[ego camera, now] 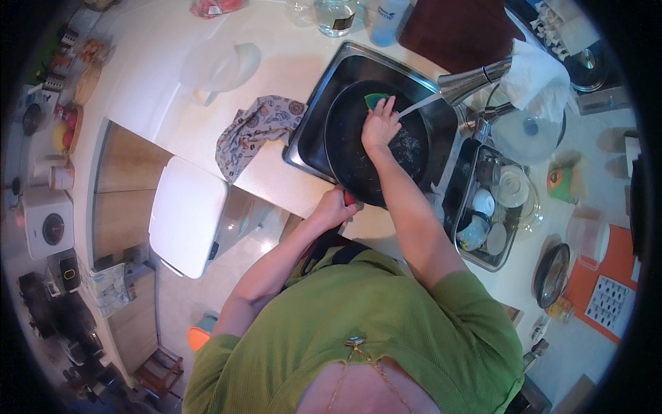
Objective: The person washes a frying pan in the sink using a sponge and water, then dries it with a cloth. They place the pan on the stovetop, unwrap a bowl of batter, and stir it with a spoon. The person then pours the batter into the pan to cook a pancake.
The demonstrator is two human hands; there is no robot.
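Observation:
A dark frying pan (pixel 351 139) rests tilted or level, I cannot tell which, over a steel sink (pixel 315 111). My left hand (pixel 333 209) is closed around the pan's handle (pixel 349 197), which shows red near the pan. Inside the pan, my right hand (pixel 381 125) presses with spread fingers on a green sponge (pixel 373 99); its palm side is hidden. Water runs from the faucet (pixel 465 83) in a stream (pixel 420 103) that meets the pan beside my right fingers. Some suds or droplets lie on the pan's surface.
A patterned cloth (pixel 253 129) lies on the counter left of the sink. Cups and bowls fill a steel dish rack (pixel 504 259) at the right. A white cloth (pixel 535 77) hangs over the faucet's neck. Beyond the sink stand a glass jar (pixel 335 13) and a bottle (pixel 387 23).

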